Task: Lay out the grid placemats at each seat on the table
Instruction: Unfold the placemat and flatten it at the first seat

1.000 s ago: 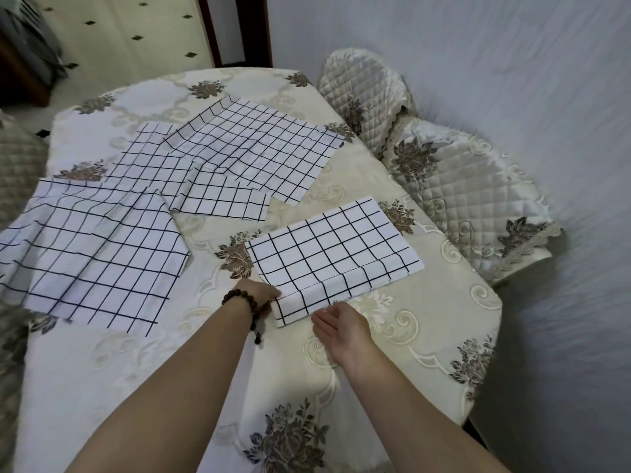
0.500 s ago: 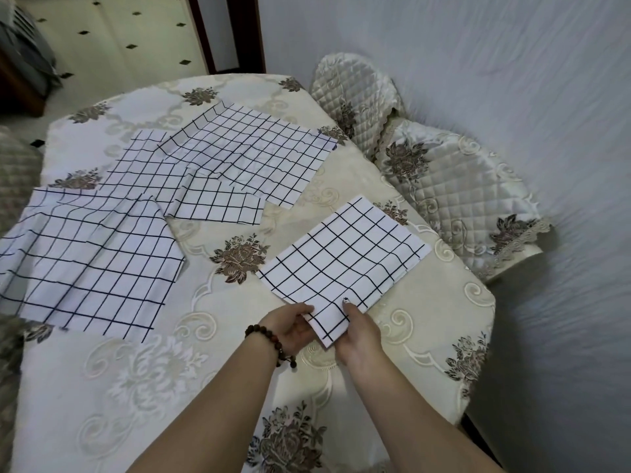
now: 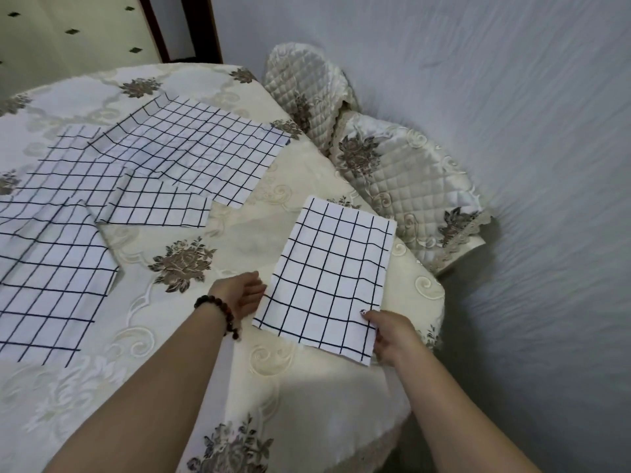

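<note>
Wall [image 3: 478, 80]: grey and textured, seen along the right side.
Table [image 3: 239, 387]: covered by a cream cloth with brown flower motifs; its rounded edge is seen at the right and near side.
Chairs: two quilted cream chair covers [image 3: 403, 186] are seen between the table's right edge and the wall.
Spread mats: several grid mats [image 3: 191, 148] are laid overlapping across the far left part of the table, and one more [image 3: 51, 285] is laid at the left edge of view.
Near mat [image 3: 331, 278]: a white mat with dark grid lines is laid flat near the table's right edge, well apart from the others, its long side running away from the person.
Right hand [image 3: 392, 336]: the mat's near right corner is pinched in its grip, thumb on top, fingers hidden under the cloth.
Left hand [image 3: 242, 291]: placed at the mat's left edge with fingers curled; whether the edge is held cannot be told.
Bracelet [image 3: 218, 312]: dark beads are worn on the left wrist.
</note>
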`<state>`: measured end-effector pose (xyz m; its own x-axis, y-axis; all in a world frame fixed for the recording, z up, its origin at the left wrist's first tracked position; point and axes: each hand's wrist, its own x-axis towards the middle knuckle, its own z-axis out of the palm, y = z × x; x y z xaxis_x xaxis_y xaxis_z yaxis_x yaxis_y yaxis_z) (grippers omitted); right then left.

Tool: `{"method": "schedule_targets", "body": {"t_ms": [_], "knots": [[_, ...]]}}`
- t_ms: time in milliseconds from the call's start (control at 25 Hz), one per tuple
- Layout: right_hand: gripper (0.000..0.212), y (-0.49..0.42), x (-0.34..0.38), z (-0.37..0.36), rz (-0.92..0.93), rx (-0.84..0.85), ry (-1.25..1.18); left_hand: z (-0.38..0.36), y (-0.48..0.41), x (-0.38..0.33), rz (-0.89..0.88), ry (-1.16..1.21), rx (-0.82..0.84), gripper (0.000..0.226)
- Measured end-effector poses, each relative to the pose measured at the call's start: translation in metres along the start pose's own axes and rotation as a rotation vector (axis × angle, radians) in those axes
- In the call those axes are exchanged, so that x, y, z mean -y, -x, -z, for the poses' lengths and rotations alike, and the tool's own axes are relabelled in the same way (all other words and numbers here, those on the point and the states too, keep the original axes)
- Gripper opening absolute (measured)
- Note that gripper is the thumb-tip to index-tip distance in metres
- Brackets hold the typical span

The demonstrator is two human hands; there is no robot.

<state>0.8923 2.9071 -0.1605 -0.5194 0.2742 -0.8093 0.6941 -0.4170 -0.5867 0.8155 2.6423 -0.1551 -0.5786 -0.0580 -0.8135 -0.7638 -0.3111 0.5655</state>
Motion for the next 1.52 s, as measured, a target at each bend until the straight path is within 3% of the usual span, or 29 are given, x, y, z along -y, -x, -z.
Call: {"method": "schedule_targets", "body": {"t_ms": [200, 400, 600, 760, 800, 1000, 1360, 1440, 1520], "knots": [[0.004, -0.023, 0.033, 0.033, 0.069, 0.009, 0.109, -0.045, -0.005, 0.003, -0.066, -0.38, -0.056, 0.017], [0.007, -0.06, 0.066, 0.044, 0.093, -0.01, 0.239, -0.068, -0.009, 0.011, 0.012, -0.303, -0.069, 0.028], [0.054, -0.154, 0.097, 0.037, 0.174, 0.118, 0.383, -0.076, -0.006, 0.013, 0.001, -0.144, -0.163, 0.009], [0.009, -0.145, 0.136, 0.004, 0.213, 0.157, 0.445, -0.079, -0.011, 0.002, -0.038, -0.049, -0.189, 0.012], [0.007, -0.143, 0.146, -0.003, 0.216, 0.167, 0.461, -0.08, -0.014, -0.002, -0.033, -0.038, -0.187, 0.014], [0.012, -0.132, 0.174, -0.028, 0.228, 0.165, 0.518, -0.087, -0.024, -0.014, -0.021, -0.019, -0.178, 0.005], [0.012, -0.144, 0.173, -0.03, 0.274, 0.085, 0.584, -0.086, -0.026, -0.016, 0.015, -0.065, -0.173, 0.009], [0.005, -0.139, 0.173, -0.028, 0.307, 0.074, 0.591, -0.087, -0.026, -0.015, 0.001, -0.07, -0.184, 0.007], [0.016, -0.134, 0.173, -0.026, 0.328, 0.065, 0.581, -0.088, -0.024, -0.014, -0.01, -0.064, -0.187, 0.008]]}}
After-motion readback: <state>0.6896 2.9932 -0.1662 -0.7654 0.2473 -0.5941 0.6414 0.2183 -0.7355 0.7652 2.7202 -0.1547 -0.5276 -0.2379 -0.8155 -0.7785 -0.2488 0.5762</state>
